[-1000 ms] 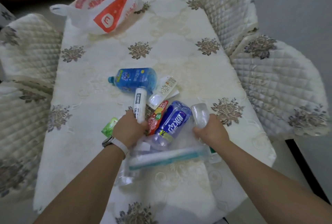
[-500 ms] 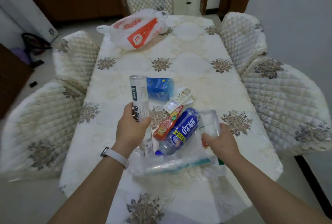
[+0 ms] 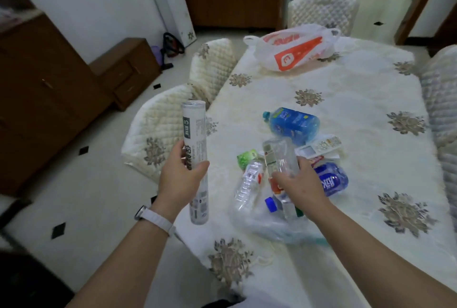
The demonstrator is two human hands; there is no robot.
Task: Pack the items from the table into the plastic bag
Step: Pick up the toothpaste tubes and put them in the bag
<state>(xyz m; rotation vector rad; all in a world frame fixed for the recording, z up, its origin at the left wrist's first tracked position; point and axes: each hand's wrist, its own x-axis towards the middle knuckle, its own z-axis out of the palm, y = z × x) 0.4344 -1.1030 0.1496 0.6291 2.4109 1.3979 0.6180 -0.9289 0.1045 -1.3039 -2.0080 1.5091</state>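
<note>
My left hand [image 3: 181, 179] grips a long white roll [image 3: 195, 156] upright, out past the table's left edge. My right hand [image 3: 300, 187] holds a clear plastic bottle [image 3: 280, 156] above the pile. On the table lie another clear bottle [image 3: 248, 180], a blue liquid bottle [image 3: 293, 123], a blue-labelled bottle [image 3: 331, 180], a white remote [image 3: 321, 145], a small green packet [image 3: 246, 156] and a clear plastic bag [image 3: 267, 226] under the items. A white and orange plastic bag [image 3: 293, 48] sits at the far end.
The table [image 3: 358, 100] has a cream floral cloth. Quilted chairs stand on the left [image 3: 158, 132], at the far end [image 3: 324, 8] and on the right [image 3: 442, 100]. Brown cabinets [image 3: 49, 95] line the left wall across open tiled floor.
My left hand has lifted the white roll off the pile and carried it left past the table's edge. My right hand raised the clear bottle. The view swung left.
</note>
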